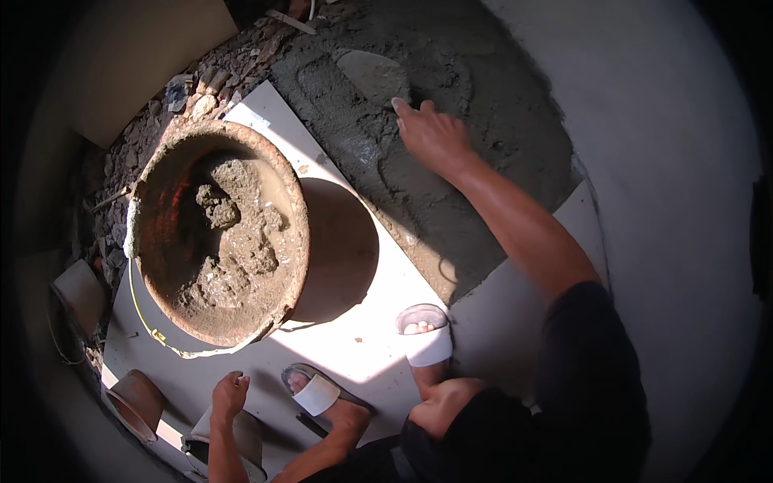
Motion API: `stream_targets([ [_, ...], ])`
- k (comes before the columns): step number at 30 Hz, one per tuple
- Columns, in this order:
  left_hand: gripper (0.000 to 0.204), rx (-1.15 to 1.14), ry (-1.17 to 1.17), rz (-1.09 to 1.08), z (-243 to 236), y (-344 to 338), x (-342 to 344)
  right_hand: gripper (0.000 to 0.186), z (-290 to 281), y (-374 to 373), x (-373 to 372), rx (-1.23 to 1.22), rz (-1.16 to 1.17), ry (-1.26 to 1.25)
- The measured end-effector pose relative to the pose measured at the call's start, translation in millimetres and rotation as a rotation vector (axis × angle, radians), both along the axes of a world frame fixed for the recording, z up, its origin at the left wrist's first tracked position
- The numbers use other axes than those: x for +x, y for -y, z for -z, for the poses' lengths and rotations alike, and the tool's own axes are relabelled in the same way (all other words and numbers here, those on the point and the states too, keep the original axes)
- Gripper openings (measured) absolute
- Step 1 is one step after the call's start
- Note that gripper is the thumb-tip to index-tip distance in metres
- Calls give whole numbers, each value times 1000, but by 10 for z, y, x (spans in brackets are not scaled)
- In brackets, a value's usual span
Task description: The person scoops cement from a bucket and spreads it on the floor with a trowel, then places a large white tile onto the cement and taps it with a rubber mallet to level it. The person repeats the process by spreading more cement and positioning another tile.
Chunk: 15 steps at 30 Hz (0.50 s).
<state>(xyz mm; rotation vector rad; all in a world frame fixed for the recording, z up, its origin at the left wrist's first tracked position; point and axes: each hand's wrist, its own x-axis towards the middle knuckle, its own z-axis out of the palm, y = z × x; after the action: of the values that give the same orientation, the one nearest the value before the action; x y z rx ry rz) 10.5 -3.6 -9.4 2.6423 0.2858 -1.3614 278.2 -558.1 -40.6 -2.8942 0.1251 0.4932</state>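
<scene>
My right hand (435, 135) is stretched forward over a bed of wet grey mortar (499, 105). It grips a trowel (374, 76), whose mortar-smeared blade lies flat on the bed just ahead of my fingers; the handle is hidden under the hand. To the left stands a big round bucket (298, 209), crusted with mortar and partly filled with lumpy wet mortar (233, 266). Below it, my left hand (230, 394) is held with its fingers curled in, near a small pot-like container (241, 443). Whatever those fingers hold, if anything, is hidden.
My sandalled feet (427, 348) rest on large pale tiles (378, 322) beside the mortar. Broken rubble (209, 84) lies along the far left edge. Small buckets (137, 402) stand at lower left. A pale smooth surface (668, 177) borders the mortar on the right.
</scene>
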Motion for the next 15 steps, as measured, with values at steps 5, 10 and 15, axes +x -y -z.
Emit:
stream_targets([
  [5,34,-146,157,-109,43,16,126,36,108,611,33,-122,181,-19],
  [10,34,-150,134,-71,99,10,64,44,-34,956,-409,209,495,57],
  [15,34,-69,104,-7,15,-74,5,56,10,493,-624,879,727,-159],
])
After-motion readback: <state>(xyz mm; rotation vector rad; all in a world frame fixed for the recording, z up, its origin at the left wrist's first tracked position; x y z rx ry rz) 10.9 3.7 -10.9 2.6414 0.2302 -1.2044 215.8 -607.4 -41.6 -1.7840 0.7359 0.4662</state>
